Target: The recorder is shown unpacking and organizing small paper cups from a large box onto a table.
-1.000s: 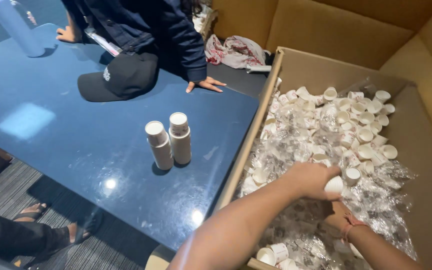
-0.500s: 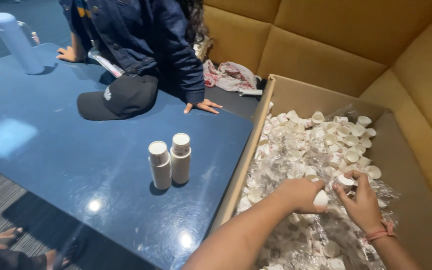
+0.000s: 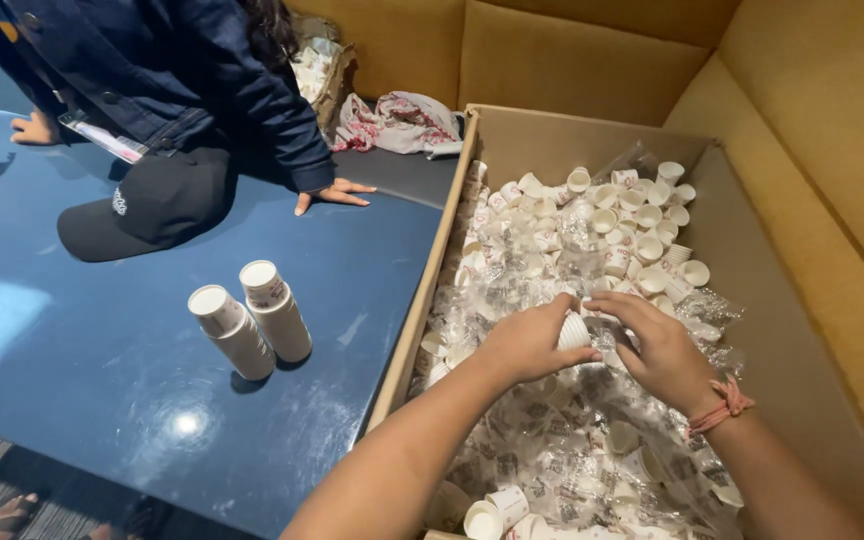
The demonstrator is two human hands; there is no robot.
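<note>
A large cardboard box (image 3: pixel 752 300) holds several small white paper cups (image 3: pixel 642 235) and clear plastic wrappers (image 3: pixel 572 460). Both my hands are inside it, near the middle. My left hand (image 3: pixel 527 340) grips a short stack of small white cups (image 3: pixel 574 330). My right hand (image 3: pixel 657 350), with a pink band at the wrist, touches the same stack from the right, fingers curled around its top. Two taller stacks of white cups (image 3: pixel 252 320) stand upside down on the dark blue table (image 3: pixel 102 400), left of the box.
Another person in a dark jacket (image 3: pixel 182 80) leans on the table's far side, one hand (image 3: pixel 332 193) flat near the box corner. A black cap (image 3: pixel 147 205) lies on the table. Crumpled cloth (image 3: pixel 397 120) sits behind the box. Tan cushions (image 3: pixel 822 120) surround the box.
My two hands have come together on the cup stack at the middle of the box. The view has shifted closer and to the right.
</note>
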